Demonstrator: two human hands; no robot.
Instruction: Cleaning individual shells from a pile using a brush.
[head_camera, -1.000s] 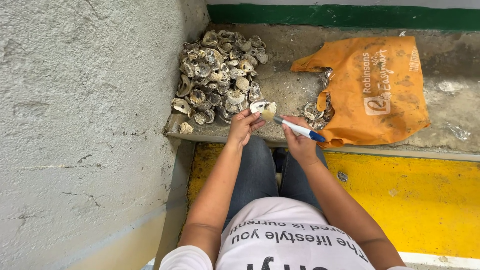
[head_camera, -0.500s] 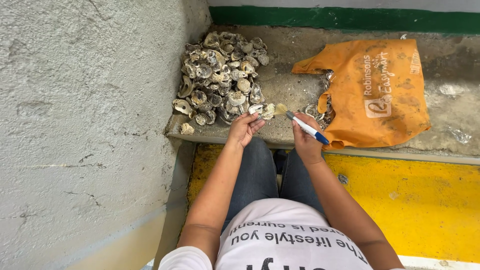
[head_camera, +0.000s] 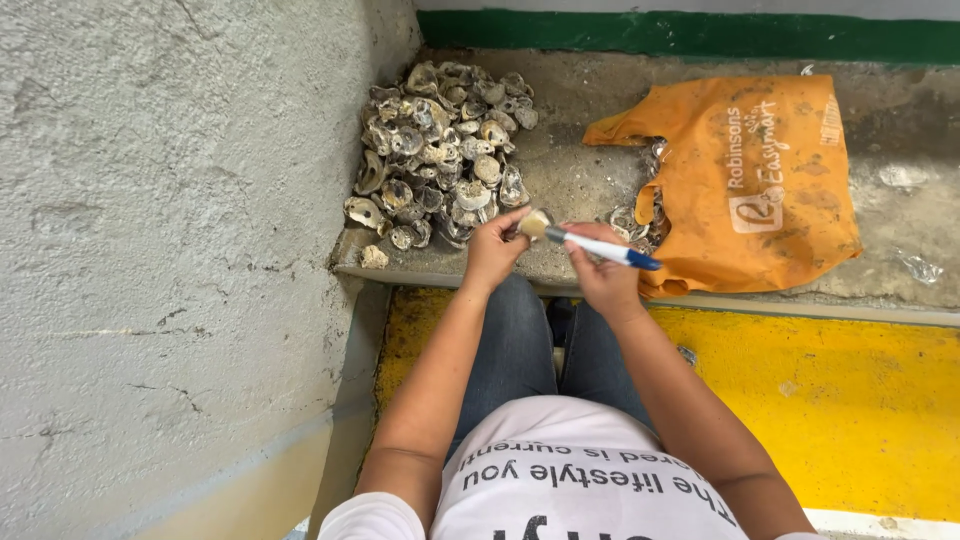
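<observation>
While left hand (head_camera: 492, 252) cups shell (head_camera: 521, 228) — right hand (head_camera: 601, 272) angles brush (head_camera: 590, 245)

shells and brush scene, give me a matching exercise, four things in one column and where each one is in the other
Things:
1. pile of shells
2. orange bag
3. brush
4. single shell

Places:
A. in the right hand
B. on the concrete ledge beside the rough grey wall
C. pinched in the left hand
D. lying flat on the ledge to the right, with more shells at its mouth

Pairs: 1-B, 2-D, 3-A, 4-C
</observation>
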